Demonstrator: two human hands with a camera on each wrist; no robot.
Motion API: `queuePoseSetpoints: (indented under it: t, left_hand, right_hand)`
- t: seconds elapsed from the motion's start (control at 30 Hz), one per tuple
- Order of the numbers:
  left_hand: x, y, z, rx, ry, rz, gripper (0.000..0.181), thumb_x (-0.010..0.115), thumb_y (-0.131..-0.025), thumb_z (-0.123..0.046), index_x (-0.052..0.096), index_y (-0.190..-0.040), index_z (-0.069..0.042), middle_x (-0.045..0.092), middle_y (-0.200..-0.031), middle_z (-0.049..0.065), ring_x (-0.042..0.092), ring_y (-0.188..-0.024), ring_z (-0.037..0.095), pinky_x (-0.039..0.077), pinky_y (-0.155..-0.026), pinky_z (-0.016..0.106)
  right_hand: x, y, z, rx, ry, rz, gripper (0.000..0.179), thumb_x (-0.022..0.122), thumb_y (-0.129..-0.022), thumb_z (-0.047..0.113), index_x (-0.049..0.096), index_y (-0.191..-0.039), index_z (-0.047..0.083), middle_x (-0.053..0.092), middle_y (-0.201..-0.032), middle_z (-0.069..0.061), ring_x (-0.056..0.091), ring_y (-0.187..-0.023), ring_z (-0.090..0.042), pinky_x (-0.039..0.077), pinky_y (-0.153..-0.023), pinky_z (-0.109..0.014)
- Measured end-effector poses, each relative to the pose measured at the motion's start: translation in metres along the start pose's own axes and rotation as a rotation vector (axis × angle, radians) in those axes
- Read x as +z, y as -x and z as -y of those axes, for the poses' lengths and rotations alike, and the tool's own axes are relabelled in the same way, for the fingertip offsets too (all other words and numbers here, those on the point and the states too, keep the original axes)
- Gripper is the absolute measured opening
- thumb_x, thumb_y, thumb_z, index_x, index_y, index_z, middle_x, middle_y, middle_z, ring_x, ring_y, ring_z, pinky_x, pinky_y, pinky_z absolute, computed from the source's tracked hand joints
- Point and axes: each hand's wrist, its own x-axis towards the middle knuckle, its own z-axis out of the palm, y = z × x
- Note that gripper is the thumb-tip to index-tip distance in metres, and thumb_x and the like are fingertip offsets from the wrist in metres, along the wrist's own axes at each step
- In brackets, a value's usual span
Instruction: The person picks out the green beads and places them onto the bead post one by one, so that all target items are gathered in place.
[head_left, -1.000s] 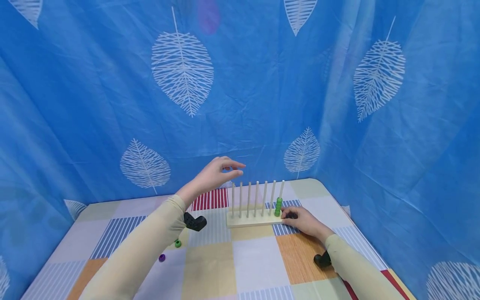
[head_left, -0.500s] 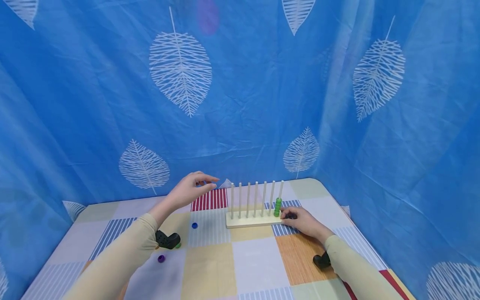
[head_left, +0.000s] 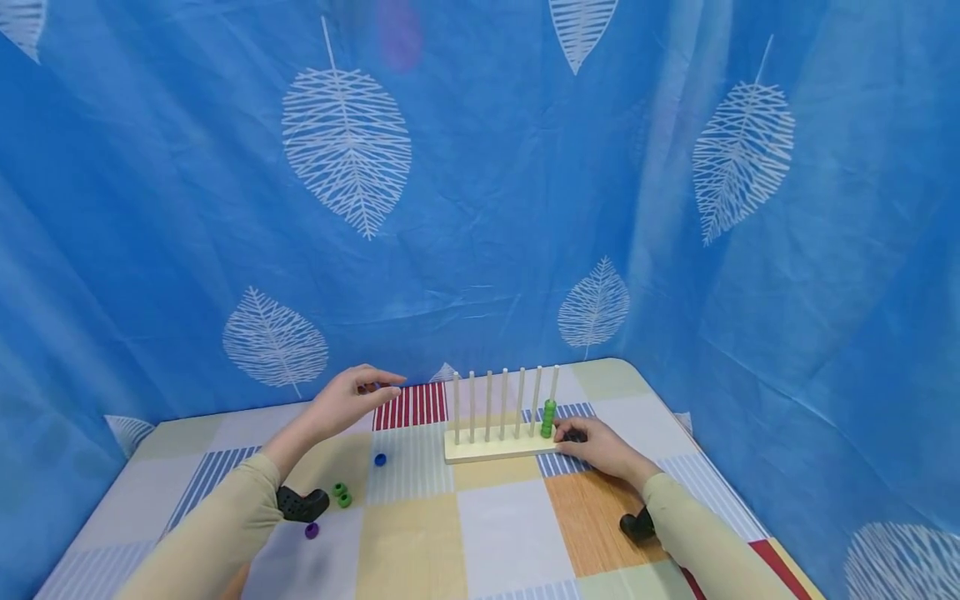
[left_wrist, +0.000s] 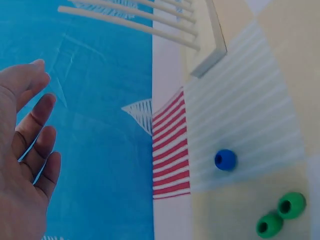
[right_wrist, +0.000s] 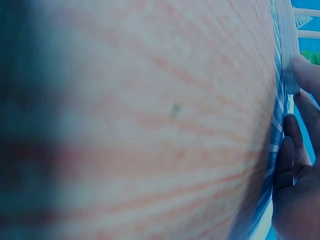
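My left hand [head_left: 348,402] hovers over the far left of the table, fingers relaxed and apart, with nothing between them in the left wrist view. Below it on the cloth lie a blue bead [left_wrist: 226,160], two green beads [left_wrist: 291,205] side by side and a purple bead [head_left: 311,530]. A pale wooden peg stand [head_left: 498,449] carries a row of several upright pegs. Green beads [head_left: 549,418] are stacked on its rightmost peg; the other pegs are bare. My right hand [head_left: 600,446] grips the stand's right end between thumb and fingers.
A patchwork-patterned cloth [head_left: 517,525] covers the table. Blue curtains [head_left: 480,208] with white leaf prints hang close behind it and along its sides. Each wrist bears a black device [head_left: 302,504].
My left hand has moved left and down, away from above the leftmost pegs. The blue bead and both green beads have come into sight from behind the arm. The right hand stays at the stand.
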Motion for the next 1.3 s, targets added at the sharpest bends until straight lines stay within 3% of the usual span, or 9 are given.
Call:
queuePoseSetpoints:
  t: [0.3,0.53,0.7,0.9,1.07,1.3]
  left_hand:
    - [-0.006,0.020,0.025,-0.055,-0.013,0.043,0.036,0.065,-0.102,-0.037,0.072,-0.129,-0.014,0.063,-0.116,0.002,0.054,-0.096,0.021,0.048,-0.076,0.040]
    - [-0.008,0.032,0.046,-0.116,-0.023,0.049,0.029,0.067,-0.101,-0.032,0.075,-0.124,-0.016,0.065,-0.113,0.000,0.052,-0.094,0.022,0.047,-0.074,0.039]
    - [-0.004,0.041,0.058,-0.160,-0.039,0.085,0.024,0.070,-0.099,-0.027,0.078,-0.119,-0.015,0.067,-0.107,-0.003,0.054,-0.097,0.020,0.047,-0.080,0.039]
    - [0.000,0.054,0.071,-0.177,-0.065,0.113,0.019,0.073,-0.096,-0.020,0.079,-0.113,-0.015,0.070,-0.110,-0.004,0.057,-0.104,0.020,0.046,-0.091,0.048]
    - [-0.001,0.063,0.083,-0.194,-0.052,0.174,0.018,0.074,-0.094,-0.018,0.079,-0.111,-0.016,0.070,-0.114,-0.001,0.057,-0.112,0.026,0.045,-0.096,0.056]
    - [0.001,0.071,0.096,-0.234,0.027,0.278,0.022,0.077,-0.091,-0.012,0.076,-0.113,-0.012,0.068,-0.116,0.002,0.059,-0.108,0.027,0.049,-0.095,0.054]
  right_hand:
    - [0.000,-0.002,0.003,0.027,0.005,0.002,0.005,0.074,-0.097,0.026,0.070,-0.096,0.022,0.054,-0.150,-0.007,0.034,-0.147,-0.040,0.016,-0.116,-0.067]
    - [0.001,0.000,0.006,0.032,0.007,-0.010,0.008,0.074,-0.096,0.026,0.069,-0.097,0.020,0.054,-0.150,-0.008,0.033,-0.147,-0.041,0.015,-0.115,-0.068]
    - [0.000,-0.001,0.006,0.035,0.019,0.000,0.007,0.073,-0.097,0.026,0.069,-0.097,0.020,0.053,-0.151,-0.008,0.032,-0.147,-0.041,0.016,-0.116,-0.067]
    - [0.002,-0.001,0.005,0.033,0.012,-0.002,0.007,0.074,-0.097,0.025,0.069,-0.097,0.020,0.053,-0.151,-0.008,0.033,-0.147,-0.041,0.015,-0.115,-0.068]
    - [0.003,-0.001,0.004,0.040,-0.004,0.005,0.007,0.074,-0.097,0.026,0.070,-0.098,0.020,0.053,-0.151,-0.008,0.032,-0.147,-0.041,0.014,-0.116,-0.067]
    - [0.001,-0.002,0.002,0.004,-0.005,-0.002,0.006,0.074,-0.096,0.024,0.070,-0.097,0.020,0.055,-0.149,-0.010,0.036,-0.145,-0.041,0.019,-0.116,-0.065]
